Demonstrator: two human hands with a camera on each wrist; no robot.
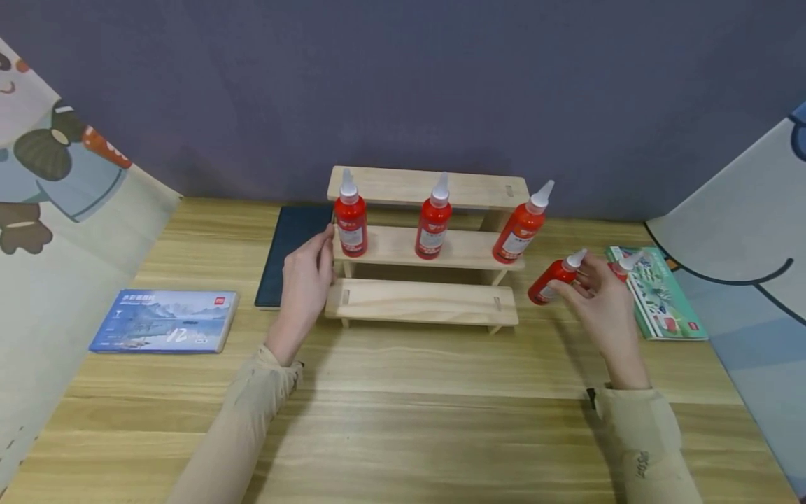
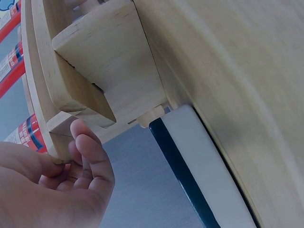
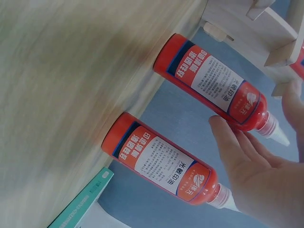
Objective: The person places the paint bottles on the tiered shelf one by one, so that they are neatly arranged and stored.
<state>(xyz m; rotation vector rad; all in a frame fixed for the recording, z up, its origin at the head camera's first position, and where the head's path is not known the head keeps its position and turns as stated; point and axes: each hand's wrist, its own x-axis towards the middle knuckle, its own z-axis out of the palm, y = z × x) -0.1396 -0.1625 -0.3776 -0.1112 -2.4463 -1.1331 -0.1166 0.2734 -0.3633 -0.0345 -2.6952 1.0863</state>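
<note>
My left hand (image 1: pixel 308 269) pinches the left end of the middle board of a tiered wooden stand (image 1: pixel 418 301), thumb above and curled fingers at its end. Three red bottles with pointed white caps stand on that board: a left bottle (image 1: pixel 351 224), a middle bottle (image 1: pixel 433 224) and a right bottle (image 1: pixel 519 231). Beside the stand, my right hand (image 1: pixel 601 308) straddles a fourth red bottle (image 3: pixel 209 80). Its fingers lie along one side, and a gap shows between the thumb and the bottle. Another red bottle (image 3: pixel 161 161) stands just right of those fingers, partly hidden in the head view.
A dark flat case (image 1: pixel 277 259) lies left of the stand, partly behind my left hand. Further left is a blue box with a landscape picture (image 1: pixel 166 320). A green illustrated book (image 1: pixel 670 301) lies at the right. A dark wall panel (image 1: pixel 403 84) rises behind the table.
</note>
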